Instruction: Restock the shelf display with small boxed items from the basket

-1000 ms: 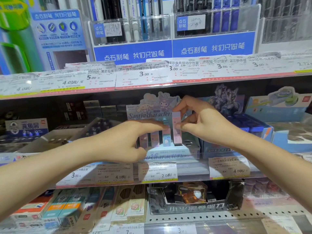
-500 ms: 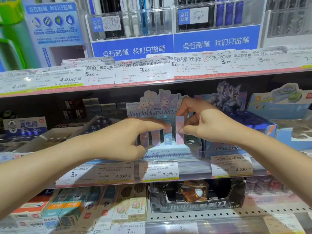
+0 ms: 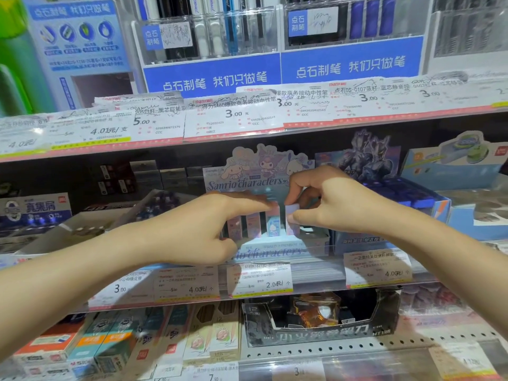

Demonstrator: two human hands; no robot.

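Right hand (image 3: pixel 334 209) pinches 1 light, stiff small box (image 3: pixel 292 220) by its top at the display tray (image 3: pixel 270 250) right edge; left hand (image 3: pixel 198 229) fingers extended, steadying neighbouring boxes (image 3: pixel 254 225).

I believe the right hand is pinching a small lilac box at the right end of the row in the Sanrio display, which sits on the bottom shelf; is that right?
Not quite: the head view shows the Sanrio display on the middle shelf, not the bottom one. The rest holds: the right hand is pinching a small lilac box at the right end of the row.
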